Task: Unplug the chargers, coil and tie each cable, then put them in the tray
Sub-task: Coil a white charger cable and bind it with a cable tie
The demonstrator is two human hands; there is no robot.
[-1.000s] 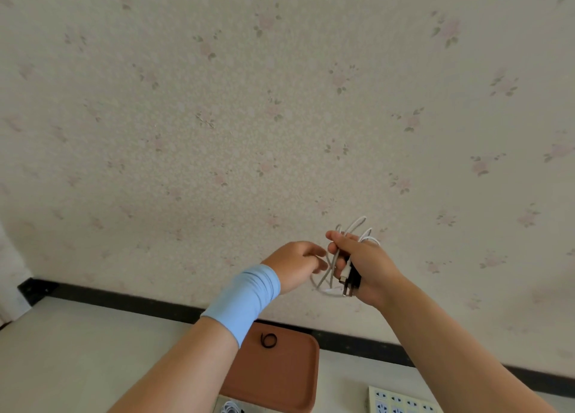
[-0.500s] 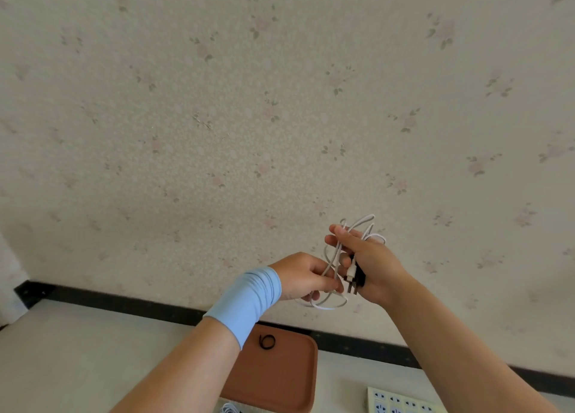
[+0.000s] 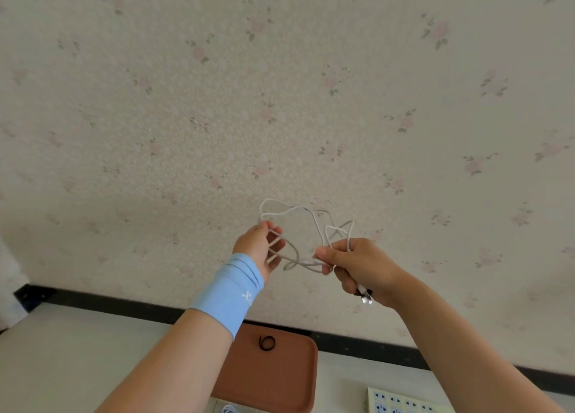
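A thin white cable (image 3: 303, 215) hangs in loose loops in the air in front of the wall, held between both hands. My left hand (image 3: 259, 247), with a light blue wristband, pinches one loop at the left, and strands run across its fingers. My right hand (image 3: 354, 265) grips the other loops, and the cable's plug end (image 3: 365, 297) sticks out below its palm. Down on the table lies the brown tray (image 3: 280, 391) with a small black tie (image 3: 267, 342) coiled in it.
A white power strip (image 3: 401, 401) lies at the bottom right on the pale table. Another bit of white cable (image 3: 228, 409) shows at the bottom edge in front of the tray. A black baseboard runs along the flowered wall.
My hands have moved apart and upward. The left hand has drawn a loop out to the left, so the bunched cable is now spread wide between them.
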